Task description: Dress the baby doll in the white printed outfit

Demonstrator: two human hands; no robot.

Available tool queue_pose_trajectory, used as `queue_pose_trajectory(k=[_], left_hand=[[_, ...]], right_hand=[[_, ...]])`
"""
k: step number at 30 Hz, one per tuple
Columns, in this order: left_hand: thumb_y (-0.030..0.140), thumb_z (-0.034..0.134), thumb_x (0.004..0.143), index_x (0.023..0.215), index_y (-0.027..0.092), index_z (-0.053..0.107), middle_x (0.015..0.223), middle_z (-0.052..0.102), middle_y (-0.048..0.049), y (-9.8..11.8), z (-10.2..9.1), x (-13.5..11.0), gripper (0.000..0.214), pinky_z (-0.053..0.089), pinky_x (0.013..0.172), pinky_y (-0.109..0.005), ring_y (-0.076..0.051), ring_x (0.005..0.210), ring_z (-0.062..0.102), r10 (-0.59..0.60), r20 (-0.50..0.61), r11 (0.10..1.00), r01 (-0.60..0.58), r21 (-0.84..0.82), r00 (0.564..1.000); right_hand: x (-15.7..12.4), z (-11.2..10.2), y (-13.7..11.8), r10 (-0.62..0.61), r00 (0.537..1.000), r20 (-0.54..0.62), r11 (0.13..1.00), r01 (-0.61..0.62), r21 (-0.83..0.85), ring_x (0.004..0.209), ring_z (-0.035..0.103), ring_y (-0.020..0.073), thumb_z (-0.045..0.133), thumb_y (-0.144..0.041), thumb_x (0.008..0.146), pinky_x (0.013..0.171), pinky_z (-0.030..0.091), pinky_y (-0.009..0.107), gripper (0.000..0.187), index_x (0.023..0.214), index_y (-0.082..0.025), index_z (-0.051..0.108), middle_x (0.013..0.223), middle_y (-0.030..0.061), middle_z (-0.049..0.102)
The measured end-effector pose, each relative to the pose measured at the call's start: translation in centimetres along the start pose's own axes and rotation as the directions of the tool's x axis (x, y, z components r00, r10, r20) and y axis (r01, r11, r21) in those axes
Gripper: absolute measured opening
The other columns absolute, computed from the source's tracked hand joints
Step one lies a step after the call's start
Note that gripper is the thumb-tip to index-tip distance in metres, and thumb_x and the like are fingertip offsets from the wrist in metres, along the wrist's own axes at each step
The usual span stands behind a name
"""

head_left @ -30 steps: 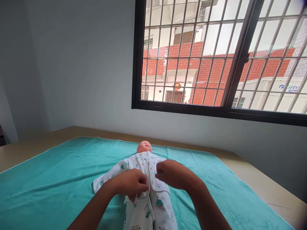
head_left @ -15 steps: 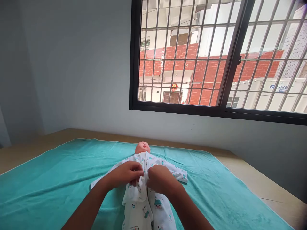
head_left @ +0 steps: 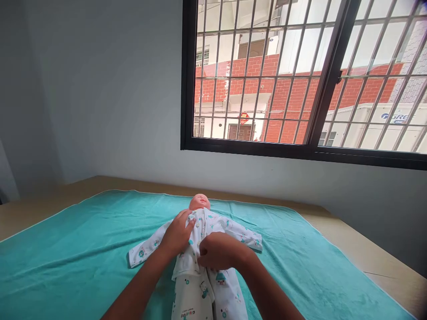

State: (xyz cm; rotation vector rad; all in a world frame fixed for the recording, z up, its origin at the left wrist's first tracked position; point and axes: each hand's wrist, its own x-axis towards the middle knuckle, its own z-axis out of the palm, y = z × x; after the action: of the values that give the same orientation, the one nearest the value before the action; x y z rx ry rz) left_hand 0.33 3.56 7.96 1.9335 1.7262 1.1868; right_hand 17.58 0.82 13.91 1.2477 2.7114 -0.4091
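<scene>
A baby doll [head_left: 199,201] lies on its back, its head toward the wall. It wears a white printed baby shirt [head_left: 245,233] with long sleeves spread sideways and small fasteners down the front, and matching trousers [head_left: 191,295] below. My left hand [head_left: 177,235] rests on the shirt's upper chest at the left, fingers stretched out and thumb apart. Lower down, at the middle of the shirt front, my right hand [head_left: 218,251] is closed, its curled fingers pinching the cloth. Its fingertips and the bit of cloth between them are partly hidden.
A teal blanket [head_left: 100,231] with mild wrinkles covers most of the wooden surface [head_left: 353,240] under the doll. Behind it stands a grey wall [head_left: 116,111] with a black-framed, barred window [head_left: 250,146] at the right.
My left hand has moved up from the shirt's middle to its upper chest, and its fingers have straightened. The right hand has shifted slightly left. The shirt's left sleeve now shows more.
</scene>
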Motion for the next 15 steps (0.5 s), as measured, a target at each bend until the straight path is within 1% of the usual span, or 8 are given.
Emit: queue_pose_trajectory(k=[2, 4, 6, 8, 10, 12, 14, 15], left_hand=[[0.045, 0.035, 0.093, 0.133, 0.015, 0.053, 0.146, 0.048, -0.013, -0.6, 0.9, -0.1, 0.053, 0.03, 0.116, -0.041, -0.026, 0.137, 0.04, 0.005, 0.068, 0.999, -0.008, 0.037, 0.998], [0.047, 0.032, 0.094, 0.139, 0.011, 0.048, 0.152, 0.041, -0.0143, -0.9, 1.6, -0.3, 0.059, 0.024, 0.119, -0.043, -0.026, 0.143, 0.032, -0.005, 0.126, 0.998, -0.003, 0.062, 0.992], [0.049, 0.031, 0.094, 0.144, 0.009, 0.041, 0.156, 0.034, -0.0148, -1.0, 2.2, -0.6, 0.065, 0.02, 0.12, -0.044, -0.026, 0.146, 0.026, -0.023, 0.151, 0.998, 0.013, 0.069, 0.988], [0.049, 0.031, 0.094, 0.148, 0.007, 0.034, 0.159, 0.026, -0.0141, -0.8, 2.5, -0.8, 0.068, 0.017, 0.121, -0.044, -0.026, 0.148, 0.02, -0.031, 0.171, 0.997, 0.019, 0.072, 0.985], [0.049, 0.031, 0.094, 0.151, 0.007, 0.028, 0.161, 0.019, -0.0128, -0.6, 2.7, -1.0, 0.071, 0.014, 0.122, -0.044, -0.025, 0.149, 0.015, -0.029, 0.2, 0.996, 0.012, 0.084, 0.979], [0.054, 0.032, 0.093, 0.152, 0.009, 0.025, 0.162, 0.015, -0.0113, -0.4, 2.7, -1.2, 0.075, 0.012, 0.122, -0.045, -0.026, 0.15, 0.011, -0.02, 0.229, 0.996, 0.0, 0.089, 0.973], [0.061, 0.033, 0.091, 0.152, 0.012, 0.027, 0.162, 0.015, -0.0092, -0.3, 2.7, -1.4, 0.078, 0.011, 0.122, -0.047, -0.026, 0.15, 0.009, 0.002, 0.245, 0.997, -0.021, 0.075, 0.97], [0.063, 0.033, 0.091, 0.151, 0.014, 0.03, 0.162, 0.017, -0.0083, -0.3, 2.6, -1.5, 0.077, 0.011, 0.122, -0.047, -0.026, 0.15, 0.01, 0.021, 0.247, 0.998, -0.036, 0.056, 0.969]], right_hand=[[0.3, 0.2, 0.5, -0.013, 0.996, 0.092, 0.982, -0.004, 0.187, 0.054, 0.059, 0.0142, 0.05, -0.023, 0.074, 0.056, 0.045, 0.024, 0.018, 0.064, -0.018, 0.064, 0.061, 0.001, 0.065], [0.5, 0.3, 1.4, -0.072, 0.98, 0.188, 0.918, -0.008, 0.396, 0.051, 0.06, 0.0124, 0.053, -0.025, 0.075, 0.058, 0.049, 0.024, 0.013, 0.068, -0.018, 0.062, 0.058, -0.0027, 0.064], [0.6, 0.3, 2.4, -0.14, 0.967, 0.213, 0.842, 0.003, 0.539, 0.05, 0.06, 0.0119, 0.057, -0.027, 0.075, 0.057, 0.05, 0.023, 0.01, 0.072, -0.019, 0.061, 0.057, -0.0046, 0.062], [0.7, 0.1, 3.3, -0.211, 0.961, 0.177, 0.751, 0.043, 0.659, 0.051, 0.059, 0.0113, 0.06, -0.03, 0.076, 0.058, 0.05, 0.023, 0.011, 0.077, -0.019, 0.062, 0.06, -0.0046, 0.063], [1.0, -0.1, 4.0, -0.228, 0.974, 0.014, 0.618, 0.133, 0.775, 0.054, 0.06, 0.0105, 0.061, -0.033, 0.078, 0.057, 0.048, 0.022, 0.016, 0.081, -0.018, 0.062, 0.067, -0.0028, 0.065], [1.8, -0.2, 4.6, -0.108, 0.967, -0.231, 0.479, 0.255, 0.84, 0.058, 0.06, 0.0106, 0.06, -0.039, 0.079, 0.055, 0.046, 0.021, 0.021, 0.081, -0.017, 0.059, 0.072, -0.0009, 0.065], [3.1, 0.1, 5.1, 0.109, 0.897, -0.429, 0.416, 0.351, 0.839, 0.062, 0.061, 0.012, 0.058, -0.045, 0.079, 0.054, 0.045, 0.021, 0.028, 0.078, -0.017, 0.055, 0.073, 0.0003, 0.063], [3.9, 0.3, 5.3, 0.209, 0.847, -0.489, 0.427, 0.37, 0.825, 0.065, 0.062, 0.0132, 0.057, -0.047, 0.08, 0.055, 0.046, 0.022, 0.03, 0.079, -0.018, 0.053, 0.074, 0.0012, 0.063]])
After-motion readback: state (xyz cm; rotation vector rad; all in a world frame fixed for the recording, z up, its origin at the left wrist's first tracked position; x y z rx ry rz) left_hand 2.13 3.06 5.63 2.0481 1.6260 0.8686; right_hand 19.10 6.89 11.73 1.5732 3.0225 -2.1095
